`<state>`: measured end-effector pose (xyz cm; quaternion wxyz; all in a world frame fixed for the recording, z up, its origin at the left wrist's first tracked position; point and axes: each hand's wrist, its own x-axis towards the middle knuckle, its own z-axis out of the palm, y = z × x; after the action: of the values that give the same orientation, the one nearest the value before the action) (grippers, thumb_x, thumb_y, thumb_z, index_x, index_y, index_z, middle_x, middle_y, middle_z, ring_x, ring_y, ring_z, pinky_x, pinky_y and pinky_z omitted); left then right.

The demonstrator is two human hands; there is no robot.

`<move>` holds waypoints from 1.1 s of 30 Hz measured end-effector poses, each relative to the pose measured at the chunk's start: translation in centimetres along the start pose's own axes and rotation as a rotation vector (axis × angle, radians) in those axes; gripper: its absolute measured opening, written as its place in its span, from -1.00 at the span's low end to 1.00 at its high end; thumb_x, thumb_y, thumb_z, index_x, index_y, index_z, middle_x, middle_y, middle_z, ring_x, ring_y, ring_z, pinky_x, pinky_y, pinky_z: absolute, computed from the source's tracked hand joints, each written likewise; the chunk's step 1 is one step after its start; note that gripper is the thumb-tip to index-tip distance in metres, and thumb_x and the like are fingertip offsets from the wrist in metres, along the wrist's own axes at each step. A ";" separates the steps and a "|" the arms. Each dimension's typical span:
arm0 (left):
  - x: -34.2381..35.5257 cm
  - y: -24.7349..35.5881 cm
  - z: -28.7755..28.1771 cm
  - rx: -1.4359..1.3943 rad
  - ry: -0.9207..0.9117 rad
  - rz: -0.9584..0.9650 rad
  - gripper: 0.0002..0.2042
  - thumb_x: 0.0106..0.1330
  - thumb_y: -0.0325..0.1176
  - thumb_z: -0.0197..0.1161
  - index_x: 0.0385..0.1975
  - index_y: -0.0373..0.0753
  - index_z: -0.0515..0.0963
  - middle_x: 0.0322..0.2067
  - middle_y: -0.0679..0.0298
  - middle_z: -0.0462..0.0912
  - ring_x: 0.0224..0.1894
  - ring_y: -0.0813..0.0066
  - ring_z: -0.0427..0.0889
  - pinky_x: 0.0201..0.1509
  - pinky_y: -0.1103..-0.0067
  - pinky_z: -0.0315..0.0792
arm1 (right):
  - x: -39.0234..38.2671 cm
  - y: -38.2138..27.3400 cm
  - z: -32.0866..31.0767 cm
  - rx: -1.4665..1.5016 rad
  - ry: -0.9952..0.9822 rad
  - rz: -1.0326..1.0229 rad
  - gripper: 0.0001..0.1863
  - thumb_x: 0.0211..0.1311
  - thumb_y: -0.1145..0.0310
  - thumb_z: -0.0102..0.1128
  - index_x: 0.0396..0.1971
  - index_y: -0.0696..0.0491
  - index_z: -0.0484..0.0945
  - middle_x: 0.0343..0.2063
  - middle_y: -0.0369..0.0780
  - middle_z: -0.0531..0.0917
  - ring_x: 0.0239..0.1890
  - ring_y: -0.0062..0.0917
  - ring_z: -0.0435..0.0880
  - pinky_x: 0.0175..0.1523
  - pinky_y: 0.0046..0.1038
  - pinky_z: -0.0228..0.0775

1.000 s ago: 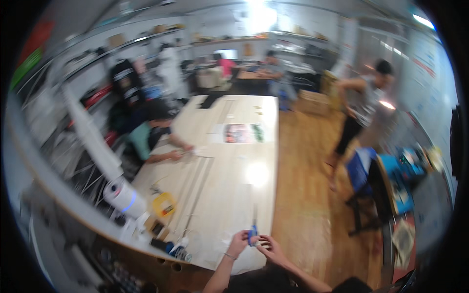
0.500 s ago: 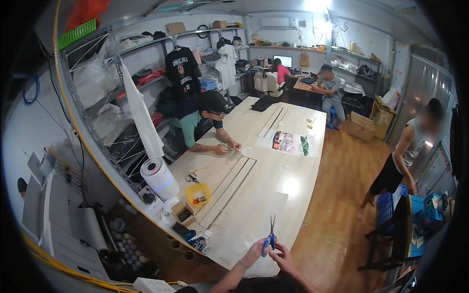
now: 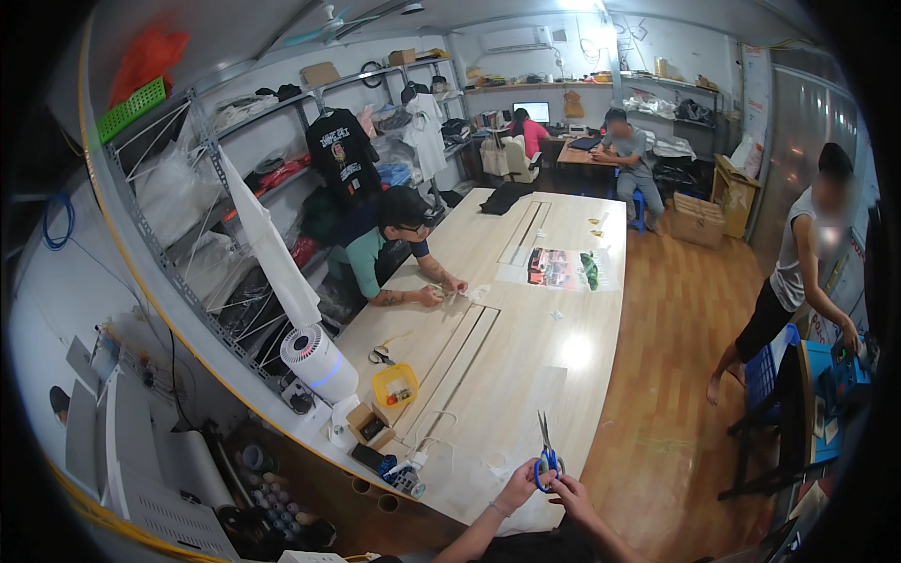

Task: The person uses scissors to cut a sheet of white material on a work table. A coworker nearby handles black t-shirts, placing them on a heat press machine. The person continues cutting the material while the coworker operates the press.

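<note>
Scissors [image 3: 546, 453] have tilted leftward: slim metal blades [image 3: 544, 433], looped blue handles [image 3: 538, 473]

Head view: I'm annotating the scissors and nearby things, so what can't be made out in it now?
All in the head view:
- Blue-handled scissors: parts of the handle loops, hidden by the left hand and right hand.
- Right hand: whether it grips or merely touches the scissors; overlapping fingers, too small.
- Yellow tub: its contents, too small to identify.
- Right forearm: elbow end, cut off by the lower edge.
</note>
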<state>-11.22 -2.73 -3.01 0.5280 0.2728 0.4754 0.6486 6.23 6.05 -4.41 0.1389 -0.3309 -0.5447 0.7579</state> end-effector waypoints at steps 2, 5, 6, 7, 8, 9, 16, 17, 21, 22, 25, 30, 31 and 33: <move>0.0 -0.7 -0.3 0.034 0.042 -0.006 -0.65 0.49 -0.31 0.48 0.13 -0.33 0.59 -0.08 0.36 0.73 -0.06 0.66 0.69 0.06 0.61 0.60 | -0.2 -0.1 0.0 -0.029 -0.001 -0.019 -0.49 0.64 0.04 0.21 0.25 0.17 0.62 0.03 -0.20 0.77 0.09 -0.49 0.74 0.11 -0.33 0.65; 0.0 -0.1 0.1 0.122 0.067 0.001 -0.63 0.43 -0.31 0.55 0.10 -0.33 0.62 -0.11 0.35 0.73 -0.12 0.67 0.69 -0.01 0.62 0.61 | -0.5 -0.7 -0.2 -0.090 0.039 -0.058 -0.56 0.63 0.11 0.22 0.19 0.18 0.67 0.01 -0.19 0.77 0.07 -0.49 0.74 0.12 -0.36 0.64; -0.2 0.2 0.1 0.153 0.072 -0.005 -0.62 0.41 -0.30 0.57 0.09 -0.34 0.62 -0.11 0.35 0.74 -0.13 0.65 0.70 -0.02 0.62 0.62 | -0.8 -1.2 0.1 -0.083 0.038 -0.066 -0.59 0.62 0.15 0.24 0.17 0.18 0.69 0.00 -0.20 0.78 0.05 -0.50 0.74 0.12 -0.39 0.62; -0.4 0.3 0.1 0.183 0.076 -0.011 -0.60 0.39 -0.29 0.59 0.08 -0.34 0.62 -0.11 0.34 0.74 -0.13 0.64 0.70 -0.03 0.62 0.62 | -1.1 -1.5 0.2 -0.077 0.037 -0.074 -0.61 0.61 0.19 0.26 0.14 0.19 0.71 -0.01 -0.20 0.78 0.04 -0.51 0.73 0.13 -0.42 0.61; -0.5 -0.3 -0.1 0.185 0.083 0.000 -0.58 0.37 -0.28 0.61 0.09 -0.34 0.62 -0.10 0.34 0.74 -0.13 0.63 0.70 -0.03 0.61 0.62 | -1.1 -1.2 0.2 -0.059 0.007 -0.071 -0.63 0.61 0.21 0.26 0.14 0.18 0.71 -0.01 -0.21 0.79 0.04 -0.52 0.73 0.14 -0.41 0.61; -0.3 -0.8 -0.3 0.187 0.090 0.014 -0.56 0.35 -0.27 0.62 0.10 -0.34 0.62 -0.10 0.33 0.74 -0.12 0.62 0.70 -0.02 0.61 0.62 | -1.0 -1.0 -0.1 -0.043 -0.025 -0.071 -0.65 0.60 0.23 0.26 0.13 0.17 0.71 -0.01 -0.21 0.79 0.05 -0.52 0.73 0.15 -0.40 0.60; -0.9 0.3 -0.6 0.292 0.040 0.014 -0.55 0.36 -0.31 0.58 0.19 -0.30 0.64 0.00 0.27 0.76 0.00 0.55 0.73 0.04 0.53 0.66 | -0.9 -0.8 -0.1 -0.126 -0.147 -0.132 -0.77 0.58 0.34 0.27 0.05 0.13 0.73 0.01 -0.24 0.77 0.11 -0.51 0.72 0.23 -0.40 0.57; -1.0 0.6 -0.6 0.300 0.017 0.028 -0.55 0.37 -0.30 0.58 0.19 -0.30 0.64 0.01 0.27 0.76 0.01 0.53 0.73 0.08 0.52 0.65 | -1.2 -1.5 0.0 -0.131 -0.163 -0.139 -0.77 0.58 0.34 0.28 0.04 0.13 0.73 0.02 -0.24 0.77 0.11 -0.50 0.72 0.24 -0.38 0.57; -1.2 2.2 -0.4 0.347 -0.078 0.052 -0.51 0.38 -0.23 0.58 0.20 -0.30 0.62 0.07 0.24 0.76 0.10 0.48 0.73 0.21 0.47 0.61 | -1.4 -2.6 0.6 -0.144 -0.183 -0.234 -0.79 0.55 0.36 0.30 0.01 0.13 0.73 0.07 -0.21 0.74 0.12 -0.46 0.72 0.24 -0.34 0.59; -1.3 2.5 -0.2 0.361 -0.106 0.047 -0.50 0.38 -0.20 0.58 0.21 -0.30 0.61 0.09 0.23 0.76 0.12 0.47 0.73 0.23 0.46 0.60 | -1.3 -2.6 0.6 -0.143 -0.174 -0.272 -0.80 0.54 0.36 0.31 0.00 0.13 0.73 0.08 -0.20 0.73 0.12 -0.45 0.72 0.23 -0.33 0.60; -0.9 2.4 -0.5 0.405 -0.154 0.093 -0.46 0.39 -0.20 0.57 0.28 -0.31 0.58 0.09 0.22 0.76 0.10 0.46 0.74 0.25 0.46 0.60 | -1.0 -2.2 0.5 -0.141 -0.200 -0.308 -0.75 0.48 0.38 0.36 0.04 0.14 0.71 0.17 -0.15 0.69 0.16 -0.40 0.72 0.21 -0.31 0.64; -1.3 4.8 1.0 0.390 -0.256 -0.004 -0.32 0.48 -0.23 0.47 0.53 -0.27 0.36 0.22 0.19 0.65 0.32 0.40 0.60 0.41 0.41 0.49 | -1.5 -3.2 0.4 -0.146 -0.141 -0.104 -0.36 0.34 0.37 0.50 0.35 0.20 0.44 0.24 -0.04 0.64 0.22 -0.31 0.70 0.19 -0.26 0.69; -1.4 5.0 1.3 0.394 -0.296 0.011 -0.29 0.49 -0.23 0.46 0.56 -0.25 0.32 0.24 0.18 0.63 0.35 0.40 0.58 0.42 0.41 0.47 | -1.3 -2.6 0.2 -0.115 -0.143 -0.101 -0.27 0.32 0.37 0.53 0.40 0.21 0.38 0.24 -0.02 0.64 0.22 -0.30 0.70 0.19 -0.24 0.70; -2.1 4.7 1.8 0.284 -0.309 0.004 -0.26 0.50 -0.23 0.45 0.59 -0.24 0.27 0.27 0.19 0.59 0.38 0.40 0.56 0.44 0.41 0.45 | -1.8 -2.2 0.2 -0.080 -0.107 -0.074 -0.21 0.28 0.29 0.53 0.44 0.13 0.35 0.13 -0.10 0.67 0.09 -0.41 0.73 0.14 -0.34 0.65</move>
<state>-11.10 -4.03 2.29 0.5496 0.4416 0.4752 0.5265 7.11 5.71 -1.78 0.1240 -0.2747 -0.5932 0.7465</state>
